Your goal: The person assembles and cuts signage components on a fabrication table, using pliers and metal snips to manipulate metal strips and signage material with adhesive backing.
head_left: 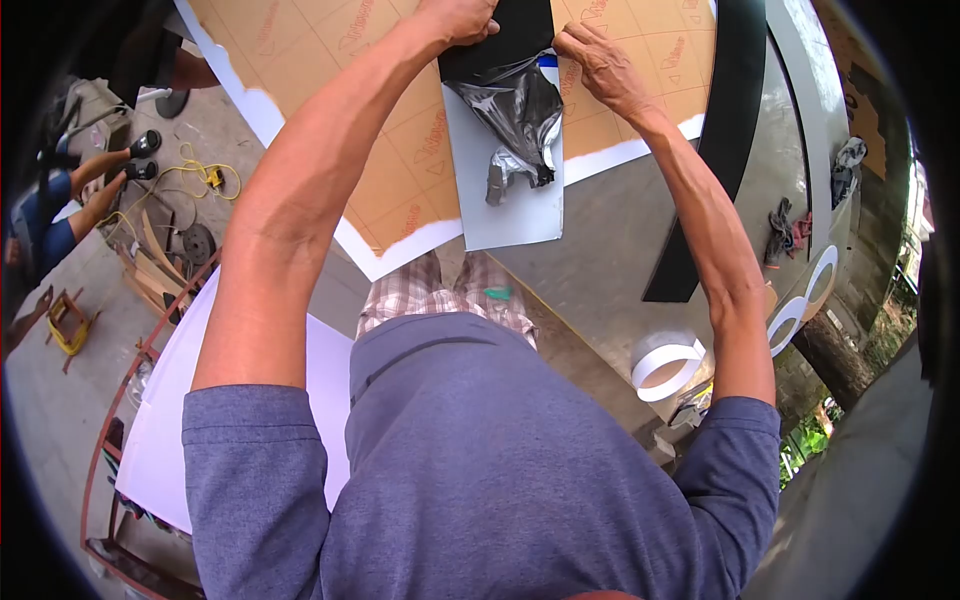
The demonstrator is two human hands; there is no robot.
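A long flat strip (505, 215), pale grey at its near end, lies across a brown-papered sheet. Black film (505, 35) covers the strip's far part, and its loose end hangs crumpled and shiny over the grey surface. At the film's left edge is my left hand (458, 18), fingers curled closed, partly cut off by the top of the view. My right hand (605, 70) pinches at the right edge, beside a small blue patch (547, 61). Both hands appear to grip the film's edges, though the fingertips are partly hidden.
The brown-papered sheet (400, 130) has white borders. A long black strip (725, 140) lies to the right, near a white ring-shaped piece (668, 370) and dark gloves (782, 232). At left, another person's legs (100, 180) show near a yellow cord (215, 180) and red metal frame (135, 370).
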